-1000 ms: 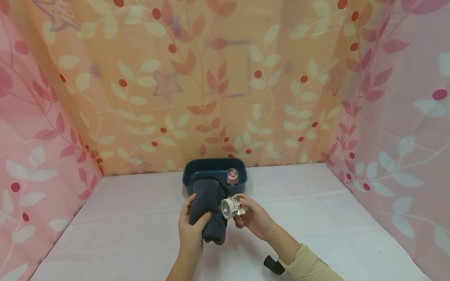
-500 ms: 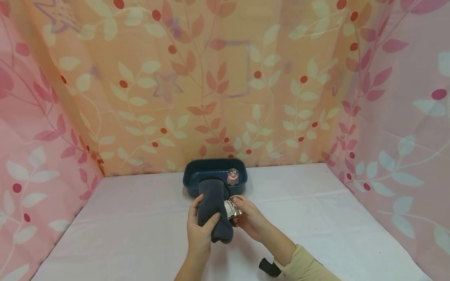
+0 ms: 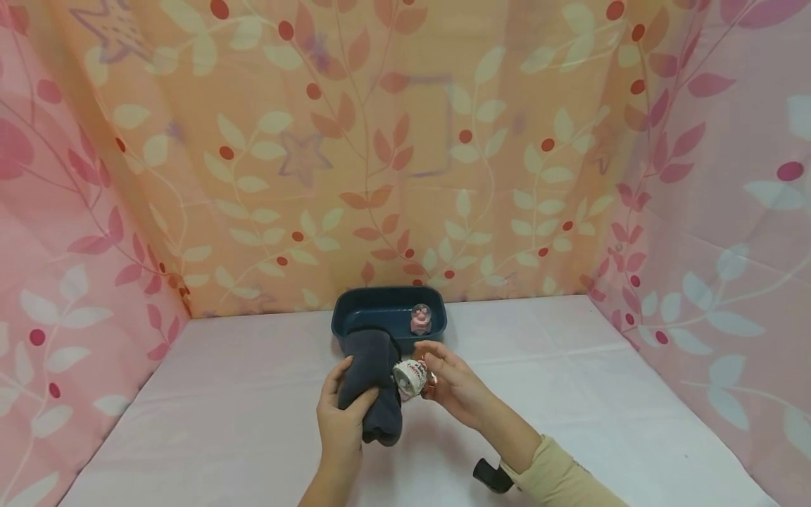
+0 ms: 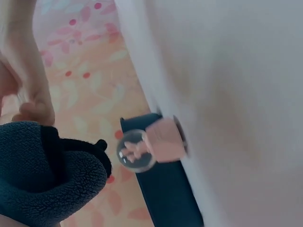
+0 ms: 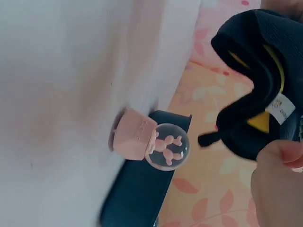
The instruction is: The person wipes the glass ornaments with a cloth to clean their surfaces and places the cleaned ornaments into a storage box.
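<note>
My left hand (image 3: 345,415) grips a rolled dark blue-grey fleece piece (image 3: 370,387), thumb across its front. The right wrist view shows its black-trimmed fleece opening (image 5: 241,94), with yellow inside and a white tag. My right hand (image 3: 459,391) pinches a small snow globe (image 3: 410,378) by its domed end. The globe lies tilted, its white lettered base turned toward the fleece and overlapping its right edge. A pink snow globe (image 5: 135,135) with a pink balloon-dog figure stands on the table in both wrist views; the fleece hides it from the head view.
Behind the hands stands a dark blue bin (image 3: 348,303) near the patterned back curtain (image 3: 374,155). Another pink globe (image 3: 421,320) sits at the bin's right end. A short black tube-like piece (image 3: 491,477) lies on the white-covered table (image 3: 222,408) by the right sleeve.
The fleece and left hand shifted right, partly covering the snow globe's base, then came back left. The base shows more again, and the right index finger has lifted off it.
</note>
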Motion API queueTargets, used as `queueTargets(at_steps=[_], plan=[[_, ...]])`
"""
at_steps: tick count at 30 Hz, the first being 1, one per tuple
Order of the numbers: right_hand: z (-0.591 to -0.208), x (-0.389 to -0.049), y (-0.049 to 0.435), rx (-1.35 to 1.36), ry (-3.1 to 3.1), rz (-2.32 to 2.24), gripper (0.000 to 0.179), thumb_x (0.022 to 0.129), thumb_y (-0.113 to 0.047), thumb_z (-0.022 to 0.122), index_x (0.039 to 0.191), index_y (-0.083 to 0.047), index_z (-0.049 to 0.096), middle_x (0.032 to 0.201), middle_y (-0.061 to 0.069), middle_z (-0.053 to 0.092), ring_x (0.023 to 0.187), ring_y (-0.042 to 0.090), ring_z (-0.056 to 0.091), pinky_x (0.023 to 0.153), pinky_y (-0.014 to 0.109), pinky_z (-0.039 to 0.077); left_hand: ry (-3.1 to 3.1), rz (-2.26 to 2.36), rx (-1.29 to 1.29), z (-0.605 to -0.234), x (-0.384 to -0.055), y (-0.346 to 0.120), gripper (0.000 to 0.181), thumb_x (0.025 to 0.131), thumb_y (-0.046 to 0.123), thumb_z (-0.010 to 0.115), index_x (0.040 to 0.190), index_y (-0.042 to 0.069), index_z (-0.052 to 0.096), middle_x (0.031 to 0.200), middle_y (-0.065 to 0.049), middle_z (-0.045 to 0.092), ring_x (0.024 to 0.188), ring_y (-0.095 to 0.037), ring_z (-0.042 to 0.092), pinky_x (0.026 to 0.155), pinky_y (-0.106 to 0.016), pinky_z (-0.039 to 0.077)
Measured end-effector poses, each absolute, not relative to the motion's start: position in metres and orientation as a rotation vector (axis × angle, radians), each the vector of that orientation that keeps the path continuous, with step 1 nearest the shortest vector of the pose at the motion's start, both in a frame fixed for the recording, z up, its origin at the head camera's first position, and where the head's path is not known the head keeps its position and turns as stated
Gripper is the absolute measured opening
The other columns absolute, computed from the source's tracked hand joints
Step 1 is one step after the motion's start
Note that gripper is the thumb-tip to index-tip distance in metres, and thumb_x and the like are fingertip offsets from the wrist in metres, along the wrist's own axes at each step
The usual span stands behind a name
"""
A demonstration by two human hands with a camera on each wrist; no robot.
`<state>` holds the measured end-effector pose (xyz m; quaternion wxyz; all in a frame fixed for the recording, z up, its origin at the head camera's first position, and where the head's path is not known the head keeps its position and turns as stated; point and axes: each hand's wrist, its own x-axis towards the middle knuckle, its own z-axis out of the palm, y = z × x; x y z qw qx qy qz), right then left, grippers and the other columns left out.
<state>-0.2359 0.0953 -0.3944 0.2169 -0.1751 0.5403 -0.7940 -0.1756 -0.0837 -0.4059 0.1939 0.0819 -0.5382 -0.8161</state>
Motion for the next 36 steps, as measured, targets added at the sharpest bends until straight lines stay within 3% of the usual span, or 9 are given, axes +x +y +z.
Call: queueTargets(at_steps=[6,10,14,20,27,36], plan=[[-0.393,-0.241,0.101,-0.473,1.700,-2.116,0.050,0.096,-0.020,0.059,0.141,-0.004,0.041,0.117,0.005,0.049,0.092,0.018,0.049,0.074,0.028,0.041,-1.452,-2.344,0.234,-0.406,-0.176,-0.102,0.063,0.080,-0.015,0.065,0.137,0.009,0.048,0.125,-0.005,0.050,0.110,-0.018,0.056,0.085,-0.029,0.053],[-0.392,-0.246,0.102,-0.425,1.863,-2.036,0.055,0.093,-0.020,0.064,0.137,0.003,0.039,0.121,0.008,0.054,0.096,0.019,0.051,0.075,0.029,0.043,-1.446,-2.354,0.246,-0.407,-0.176,-0.113,0.066,0.082,-0.015,0.064,0.140,0.009,0.045,0.131,-0.007,0.048,0.112,-0.018,0.056,0.086,-0.030,0.053],[-0.388,-0.254,0.102,-0.361,1.985,-1.995,0.049,0.090,-0.019,0.068,0.128,0.003,0.045,0.122,0.013,0.060,0.102,0.020,0.054,0.079,0.033,0.045,-1.475,-2.336,0.237,-0.408,-0.175,-0.123,0.066,0.083,-0.014,0.063,0.141,0.008,0.043,0.130,-0.007,0.047,0.110,-0.016,0.057,0.086,-0.029,0.053],[-0.381,-0.270,0.104,-0.323,2.091,-1.963,0.048,0.089,-0.013,0.069,0.132,-0.001,0.050,0.129,0.015,0.059,0.111,0.023,0.055,0.084,0.039,0.046,-1.482,-2.342,0.257,-0.408,-0.171,-0.135,0.064,0.084,-0.012,0.064,0.141,0.010,0.044,0.129,-0.004,0.047,0.108,-0.014,0.058,0.084,-0.029,0.053],[-0.378,-0.291,0.099,-0.337,2.113,-1.960,0.058,0.087,-0.008,0.070,0.140,-0.003,0.049,0.124,0.012,0.061,0.100,0.016,0.056,0.075,0.031,0.045,-1.445,-2.371,0.257,-0.406,-0.165,-0.144,0.064,0.087,-0.012,0.061,0.143,0.012,0.040,0.132,-0.003,0.043,0.109,-0.014,0.058,0.083,-0.028,0.054],[-0.377,-0.315,0.087,-0.342,2.144,-1.956,0.059,0.088,-0.004,0.069,0.142,-0.005,0.048,0.127,0.017,0.058,0.092,0.016,0.054,0.069,0.029,0.044,-1.410,-2.346,0.271,-0.406,-0.162,-0.149,0.063,0.087,-0.012,0.062,0.141,0.011,0.042,0.129,-0.002,0.044,0.107,-0.013,0.059,0.082,-0.027,0.054]])
